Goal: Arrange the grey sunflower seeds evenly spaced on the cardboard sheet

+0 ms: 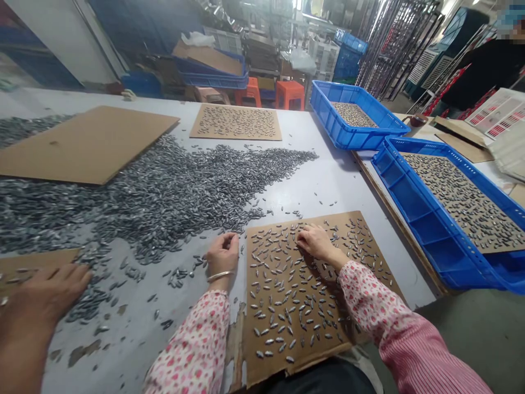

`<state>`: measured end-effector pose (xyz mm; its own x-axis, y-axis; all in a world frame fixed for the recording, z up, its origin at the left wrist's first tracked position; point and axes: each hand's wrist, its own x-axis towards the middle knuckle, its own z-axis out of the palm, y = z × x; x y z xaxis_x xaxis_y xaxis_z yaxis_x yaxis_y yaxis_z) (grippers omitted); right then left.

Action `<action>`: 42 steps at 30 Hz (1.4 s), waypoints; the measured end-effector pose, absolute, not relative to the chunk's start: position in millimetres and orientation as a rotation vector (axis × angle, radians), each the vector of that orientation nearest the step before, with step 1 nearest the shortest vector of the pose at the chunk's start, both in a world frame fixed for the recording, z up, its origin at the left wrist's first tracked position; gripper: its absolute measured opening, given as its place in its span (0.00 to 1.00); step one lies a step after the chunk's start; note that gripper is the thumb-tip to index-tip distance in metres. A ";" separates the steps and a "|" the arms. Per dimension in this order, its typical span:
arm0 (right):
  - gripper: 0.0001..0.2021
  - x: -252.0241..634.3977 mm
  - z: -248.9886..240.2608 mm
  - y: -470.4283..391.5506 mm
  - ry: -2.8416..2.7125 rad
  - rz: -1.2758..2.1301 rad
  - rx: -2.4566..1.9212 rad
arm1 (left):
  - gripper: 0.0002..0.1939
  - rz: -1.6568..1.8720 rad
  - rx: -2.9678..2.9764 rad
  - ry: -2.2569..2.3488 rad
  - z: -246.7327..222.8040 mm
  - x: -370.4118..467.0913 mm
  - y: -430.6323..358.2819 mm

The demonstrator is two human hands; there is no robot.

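A cardboard sheet [283, 273] lies in front of me, covered with small, spaced-out grey metal pieces [268, 341]. My right hand [316, 242] is over its upper middle, fingers pinched together and pointing left; what they hold is too small to make out. Just off the sheet's left edge, my left hand [222, 253] rests with curled fingers above the white table [197, 323], its thumb and fingertips together, contents hidden. A large heap of the same pieces [184, 186] spreads beyond my left hand.
Another person's hand [53, 290] reaches in at the left over a cardboard piece [41, 260]. A large bare cardboard [94, 142] lies on the heap; a filled sheet [235, 121] is behind. Blue crates [426, 219] with filled sheets stand right. A person [479, 71] is at the far right.
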<state>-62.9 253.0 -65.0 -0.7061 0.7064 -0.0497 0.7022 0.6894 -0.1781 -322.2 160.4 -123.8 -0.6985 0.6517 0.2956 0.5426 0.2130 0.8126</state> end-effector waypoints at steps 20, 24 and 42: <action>0.08 -62.3 -77.2 245.3 -2.727 0.167 -1.381 | 0.12 1.484 1.156 2.372 -122.2 -322.1 160.0; 0.06 -58.5 -74.3 241.9 -2.735 0.319 -1.291 | 0.13 1.488 1.151 2.356 -122.7 -321.9 159.8; 0.07 -50.6 -60.8 230.3 -2.869 0.457 -1.103 | 0.12 1.492 1.169 2.353 -125.3 -321.4 160.6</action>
<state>-50.6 230.3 -60.8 -0.7477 0.6600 -0.0729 0.6500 0.7051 -0.2835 -321.4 160.6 -125.3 -0.6946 0.6593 0.2878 0.5415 0.2158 0.8126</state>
